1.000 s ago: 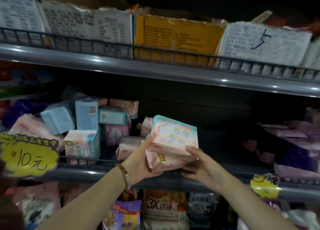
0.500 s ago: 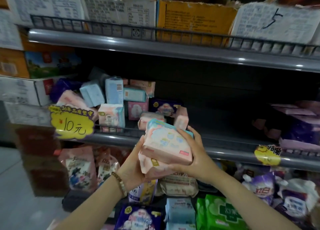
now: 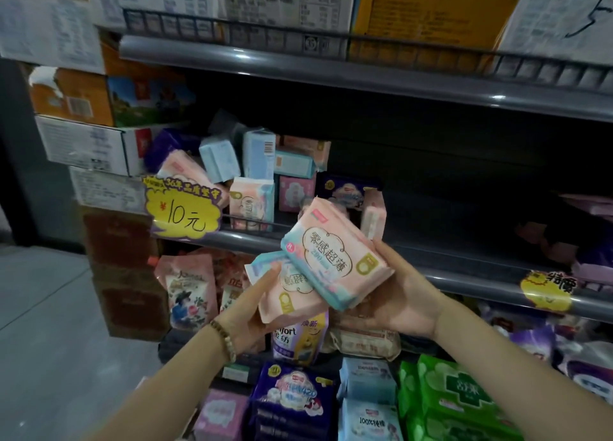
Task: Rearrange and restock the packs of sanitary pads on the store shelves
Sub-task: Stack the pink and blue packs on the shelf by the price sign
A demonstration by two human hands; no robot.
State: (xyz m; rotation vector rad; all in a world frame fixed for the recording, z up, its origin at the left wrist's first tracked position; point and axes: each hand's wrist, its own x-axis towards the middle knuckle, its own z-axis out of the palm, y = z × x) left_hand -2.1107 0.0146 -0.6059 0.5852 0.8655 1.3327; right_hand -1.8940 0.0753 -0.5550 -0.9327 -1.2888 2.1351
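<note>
Two pink and light-blue pad packs are held in front of the middle shelf [image 3: 464, 276]. My right hand [image 3: 403, 294] grips the upper pack [image 3: 335, 254], its printed face turned up toward me. My left hand [image 3: 255, 308], with a bead bracelet at the wrist, holds the lower pack [image 3: 292, 291], thumb along its left edge. The upper pack overlaps the lower one. More pink and blue packs [image 3: 252, 181] lie jumbled on the left part of the middle shelf.
A yellow 10 yuan price tag [image 3: 184, 206] hangs at the shelf's left front; another yellow tag [image 3: 545, 289] hangs at the right. Cardboard boxes [image 3: 428, 16] fill the top shelf. Purple, blue and green packs [image 3: 447, 397] crowd the lower shelf. Stacked cartons [image 3: 83, 115] stand left.
Both packs have come back from the shelf and lower. They have separated: the right hand now has the upper pack tilted face up, the left holds the lower one.
</note>
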